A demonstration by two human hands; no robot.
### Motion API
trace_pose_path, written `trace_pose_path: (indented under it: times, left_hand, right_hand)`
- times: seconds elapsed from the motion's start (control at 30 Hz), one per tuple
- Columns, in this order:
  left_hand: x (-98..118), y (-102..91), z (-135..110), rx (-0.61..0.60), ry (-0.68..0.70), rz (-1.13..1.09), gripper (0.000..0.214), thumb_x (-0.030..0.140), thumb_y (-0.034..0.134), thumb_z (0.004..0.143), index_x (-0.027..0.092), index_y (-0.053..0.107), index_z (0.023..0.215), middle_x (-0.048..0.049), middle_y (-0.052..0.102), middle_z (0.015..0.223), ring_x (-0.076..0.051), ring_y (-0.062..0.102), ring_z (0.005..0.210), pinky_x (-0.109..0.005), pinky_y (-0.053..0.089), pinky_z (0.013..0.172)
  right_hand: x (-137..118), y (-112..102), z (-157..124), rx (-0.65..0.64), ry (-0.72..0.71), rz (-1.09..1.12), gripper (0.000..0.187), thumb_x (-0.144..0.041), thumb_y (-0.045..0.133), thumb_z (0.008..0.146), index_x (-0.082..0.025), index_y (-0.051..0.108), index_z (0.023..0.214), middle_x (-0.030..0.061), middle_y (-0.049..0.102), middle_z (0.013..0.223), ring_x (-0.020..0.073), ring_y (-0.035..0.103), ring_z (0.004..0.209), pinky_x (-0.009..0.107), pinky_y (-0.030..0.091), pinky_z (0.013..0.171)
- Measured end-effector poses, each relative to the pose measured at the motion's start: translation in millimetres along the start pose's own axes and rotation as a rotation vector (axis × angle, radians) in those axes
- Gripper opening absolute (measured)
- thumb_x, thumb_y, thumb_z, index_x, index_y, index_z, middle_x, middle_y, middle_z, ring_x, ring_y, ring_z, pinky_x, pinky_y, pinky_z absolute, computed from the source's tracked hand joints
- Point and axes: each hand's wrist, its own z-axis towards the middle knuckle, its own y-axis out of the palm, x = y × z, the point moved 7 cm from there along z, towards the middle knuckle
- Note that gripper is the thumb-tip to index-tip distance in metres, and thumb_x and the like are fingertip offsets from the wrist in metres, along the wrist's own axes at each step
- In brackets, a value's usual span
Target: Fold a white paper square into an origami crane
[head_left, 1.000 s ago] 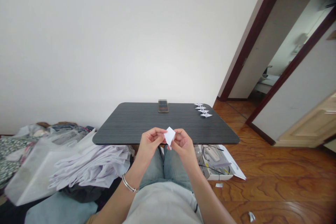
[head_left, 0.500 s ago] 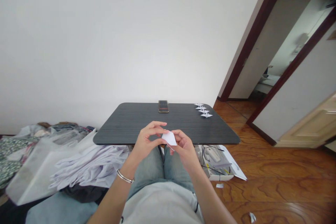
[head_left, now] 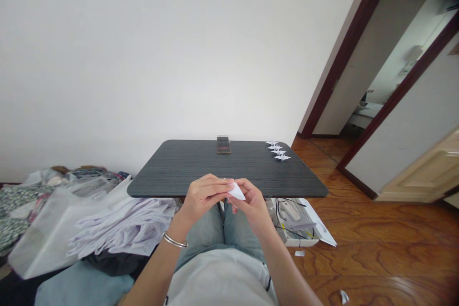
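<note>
A small folded piece of white paper point(head_left: 237, 191) is held between both hands above the near edge of the dark table point(head_left: 179, 167). My left hand point(head_left: 206, 194), with a silver bangle on its wrist, pinches the paper's left side between thumb and fingers. On the other side my right hand point(head_left: 250, 199) grips it, thumb in front and fingers partly hidden behind. The paper shows a narrow pointed shape, its tip towards the lower right. Several folded paper cranes point(head_left: 281, 157) stand in a row at the table's back right.
A phone on a stand point(head_left: 224, 145) is at the table's back middle. Clothes point(head_left: 125, 224) and plastic bags are piled at the left. Below the table's right side, a white box point(head_left: 296, 222) holds cables. Paper scraps point(head_left: 300, 253) lie on the wooden floor.
The left fingers have closed down flatter over the paper and shifted slightly right. The paper now looks narrower and more pointed. The right hand has hardly moved.
</note>
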Motion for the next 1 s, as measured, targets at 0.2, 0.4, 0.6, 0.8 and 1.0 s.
trace_pose_path:
  times: [0.2,0.4,0.6,0.8,1.0]
  left_hand:
    - [0.2,-0.6,-4.5,0.077,0.005,0.026,0.02,0.016,0.062,0.075,0.023,0.069,0.093,-0.005,0.073,0.085,-0.017,0.065,0.076,-0.029,0.05,0.067]
    - [3.8,-1.5,-6.8,0.101,0.007,0.122,0.016,0.018,0.062,0.076,0.023,0.069,0.089,-0.0044,0.073,0.085,-0.016,0.065,0.075,-0.028,0.048,0.067]
    - [16.0,1.2,-0.1,0.07,0.025,0.192,0.01,0.023,0.064,0.075,0.023,0.07,0.083,-0.0031,0.074,0.081,-0.015,0.065,0.072,-0.027,0.046,0.067]
    - [24.2,2.2,0.0,0.091,0.085,0.198,0.015,0.016,0.063,0.075,0.023,0.069,0.087,-0.002,0.073,0.082,-0.015,0.065,0.073,-0.027,0.044,0.067]
    - [24.8,2.6,-1.4,0.127,0.084,0.162,0.018,0.012,0.063,0.074,0.023,0.068,0.088,-0.0014,0.073,0.082,-0.014,0.064,0.073,-0.026,0.043,0.067]
  right_hand:
    - [-1.3,1.9,-1.1,0.004,0.001,0.015,0.025,-0.027,0.07,0.068,-0.019,0.056,0.086,-0.0038,0.06,0.063,0.0059,0.046,0.043,0.018,0.041,0.041]
    - [0.5,3.6,-1.0,0.002,0.005,0.041,0.025,-0.028,0.071,0.067,-0.019,0.056,0.085,-0.0046,0.057,0.06,0.0056,0.044,0.042,0.018,0.041,0.04]
    - [1.5,4.2,-0.8,-0.004,-0.005,0.023,0.025,-0.027,0.071,0.064,-0.02,0.056,0.083,-0.0054,0.056,0.058,0.0063,0.045,0.041,0.018,0.042,0.04]
    - [-1.0,7.9,-2.2,-0.02,0.011,0.029,0.023,-0.021,0.069,0.064,-0.02,0.055,0.082,-0.0066,0.054,0.056,0.0061,0.044,0.041,0.017,0.041,0.04]
    - [-0.5,7.7,-2.1,-0.026,-0.001,0.036,0.023,-0.024,0.07,0.065,-0.02,0.055,0.083,-0.0062,0.054,0.057,0.0061,0.044,0.041,0.017,0.04,0.04]
